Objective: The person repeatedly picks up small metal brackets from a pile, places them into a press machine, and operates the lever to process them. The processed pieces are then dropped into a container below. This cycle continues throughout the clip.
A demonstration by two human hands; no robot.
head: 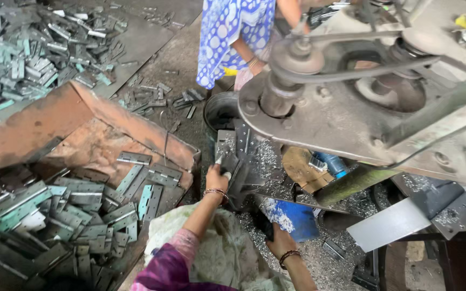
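Observation:
My left hand (pixel 217 178), with a bangle on the wrist, grips a flat grey metal hinge (pixel 232 168) and holds it on the work plate under the drill machine's spindle (pixel 278 91). Lower down, my right hand (pixel 279 242), also wearing a bangle, rests near a blue container (pixel 296 216) among metal shavings; its fingers are partly hidden, so I cannot say whether it holds anything. A rusty metal bin (pixel 33 129) at my left is filled with several grey and greenish hinges (pixel 71 210).
The big grey machine body with pulley and belt (pixel 351 70) fills the upper right. Another person in a blue and white dotted garment (pixel 233 32) stands behind it. A heap of hinges (pixel 33 48) lies on the floor at top left. Shavings cover the ground.

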